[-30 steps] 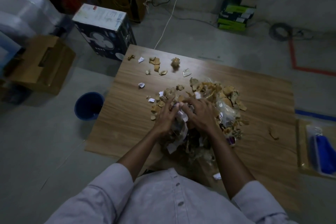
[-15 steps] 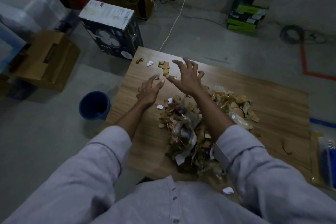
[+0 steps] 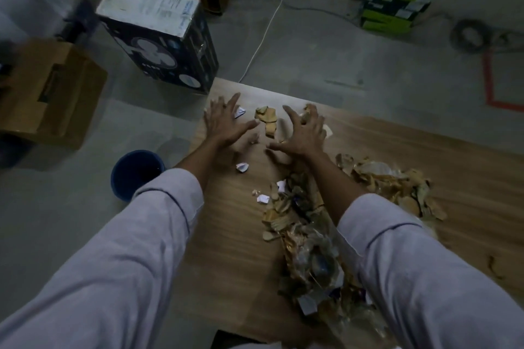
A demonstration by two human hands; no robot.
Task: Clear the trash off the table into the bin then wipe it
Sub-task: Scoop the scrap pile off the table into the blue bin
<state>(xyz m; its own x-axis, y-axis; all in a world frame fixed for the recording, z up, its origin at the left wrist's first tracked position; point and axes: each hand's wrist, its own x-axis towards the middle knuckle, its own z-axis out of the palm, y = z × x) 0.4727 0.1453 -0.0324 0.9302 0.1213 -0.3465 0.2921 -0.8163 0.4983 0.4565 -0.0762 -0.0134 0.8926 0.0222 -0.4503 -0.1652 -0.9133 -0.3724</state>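
Note:
A wooden table (image 3: 442, 150) carries a long pile of trash (image 3: 309, 235), brown scraps, crumpled plastic and bits of white paper, running from the middle toward the near edge. Loose brown scraps (image 3: 268, 119) and a white paper bit (image 3: 240, 112) lie at the far left corner. My left hand (image 3: 224, 125) is flat and spread at that corner, beside the white bit. My right hand (image 3: 304, 133) is spread with curled fingers over the loose brown scraps. Neither hand holds anything. A blue bin (image 3: 136, 174) stands on the floor left of the table.
A dark fan box (image 3: 158, 37) stands on the floor beyond the table's far left corner. A brown cardboard box (image 3: 48, 91) sits further left. A white cable (image 3: 266, 25) runs across the floor. Green boxes (image 3: 397, 8) are at the back right.
Both hands left the main pile and reached out to the table's far left corner. They now lie spread over the loose scraps there. My view has leaned forward.

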